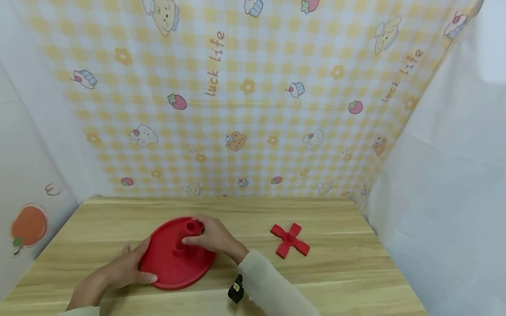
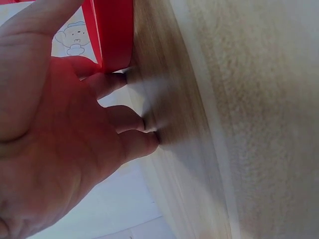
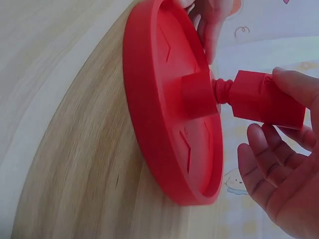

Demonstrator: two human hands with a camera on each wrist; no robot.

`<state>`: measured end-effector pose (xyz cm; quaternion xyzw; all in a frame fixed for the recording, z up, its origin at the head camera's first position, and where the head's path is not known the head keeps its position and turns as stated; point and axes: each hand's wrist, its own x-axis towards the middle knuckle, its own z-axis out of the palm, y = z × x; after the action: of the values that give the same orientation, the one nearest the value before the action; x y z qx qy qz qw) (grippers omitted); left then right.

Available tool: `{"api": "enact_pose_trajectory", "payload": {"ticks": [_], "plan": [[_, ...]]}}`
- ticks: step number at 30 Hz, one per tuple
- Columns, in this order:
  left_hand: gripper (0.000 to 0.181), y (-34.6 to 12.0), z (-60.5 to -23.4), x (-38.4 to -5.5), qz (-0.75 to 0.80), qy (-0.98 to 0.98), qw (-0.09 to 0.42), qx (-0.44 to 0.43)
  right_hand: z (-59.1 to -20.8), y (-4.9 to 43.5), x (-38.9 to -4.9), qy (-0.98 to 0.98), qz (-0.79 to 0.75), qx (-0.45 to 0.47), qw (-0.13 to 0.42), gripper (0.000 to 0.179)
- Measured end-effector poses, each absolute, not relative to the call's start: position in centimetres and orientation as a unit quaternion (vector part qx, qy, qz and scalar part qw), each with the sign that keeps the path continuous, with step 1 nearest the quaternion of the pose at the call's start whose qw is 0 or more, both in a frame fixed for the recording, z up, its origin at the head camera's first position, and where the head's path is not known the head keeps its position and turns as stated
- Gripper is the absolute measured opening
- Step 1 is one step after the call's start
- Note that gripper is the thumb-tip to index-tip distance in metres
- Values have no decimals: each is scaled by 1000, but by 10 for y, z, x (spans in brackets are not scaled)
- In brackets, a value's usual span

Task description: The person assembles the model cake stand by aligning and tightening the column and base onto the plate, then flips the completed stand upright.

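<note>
A round red plate (image 1: 174, 273) with a raised rim lies on the wooden table. From its centre rises a round socket (image 3: 197, 97), and a red post (image 3: 249, 94) stands in it with some screw thread showing between the two. My right hand (image 1: 215, 237) pinches the post near its hollow top between thumb and forefinger; the other fingers are loosely bent. At the plate's left side my left hand (image 1: 127, 268) holds the rim, thumb over the edge and fingers along the outside. In the left wrist view, fingertips (image 2: 149, 142) of that hand touch the tabletop.
A red cross-shaped piece (image 1: 290, 240) with a small central stub lies to the right on the table (image 1: 336, 281). A black device (image 1: 236, 289) sits beside the right sleeve. Behind the table hangs a yellow checked cloth (image 1: 269, 118), with white sheets at both sides.
</note>
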<state>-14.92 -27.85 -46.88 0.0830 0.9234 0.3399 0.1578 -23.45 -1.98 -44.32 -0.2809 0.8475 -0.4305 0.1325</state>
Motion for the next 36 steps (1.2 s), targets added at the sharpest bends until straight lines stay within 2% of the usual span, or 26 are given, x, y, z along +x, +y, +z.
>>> {"api": "enact_pose_trajectory", "payload": {"ticks": [12,18,27,31,36], "plan": [[112,-278,-471,-150,352,918,156,89,-444,-37,-232,842,-449,-271,130,36],[111,-278,-475,-149,385,908,133,99,-445,-44,-228,844,-436,-283,130,37],[116,-279,-471,-153,367,914,158,74,-445,-44,-227,832,-445,-298,144,59],[115,-279,-471,-152,362,916,152,79,-444,-45,-227,824,-449,-311,149,55],[114,-278,-472,-152,366,915,147,83,-442,-46,-227,836,-437,-309,124,55]]}}
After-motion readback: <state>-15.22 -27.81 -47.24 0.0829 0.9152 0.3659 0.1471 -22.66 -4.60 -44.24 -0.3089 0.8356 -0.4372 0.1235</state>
